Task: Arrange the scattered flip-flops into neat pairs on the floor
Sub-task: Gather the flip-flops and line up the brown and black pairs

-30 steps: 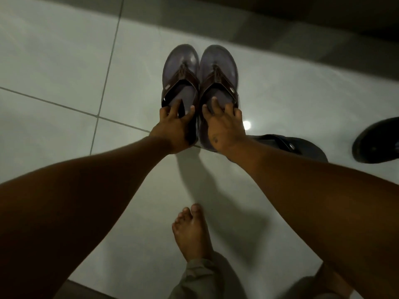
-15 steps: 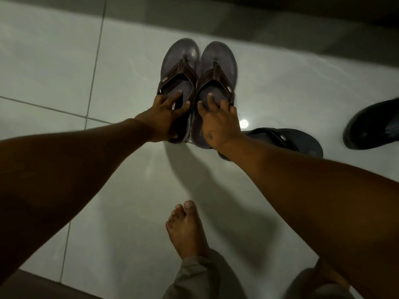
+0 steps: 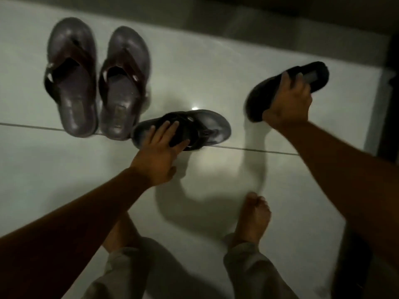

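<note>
Two brown flip-flops, one (image 3: 72, 78) beside the other (image 3: 123, 83), lie side by side on the white tiled floor at upper left, toes pointing away. A black flip-flop (image 3: 203, 128) lies sideways just right of their heels; my left hand (image 3: 160, 152) rests flat on its heel end, fingers spread. A second black flip-flop (image 3: 280, 91) is at the right, tilted and apparently off the floor, with my right hand (image 3: 289, 100) closed around its middle. The frame is blurred by motion.
My two bare feet, left (image 3: 121, 238) and right (image 3: 257, 216), stand on the tiles at the bottom, with light trouser cuffs. A dark wall base (image 3: 302, 16) runs along the top and a dark edge (image 3: 388, 104) rises at the far right.
Both hands left the brown pair, which stays side by side. My left hand moved onto one black flip-flop, my right hand took hold of the other. The view shifted right.
</note>
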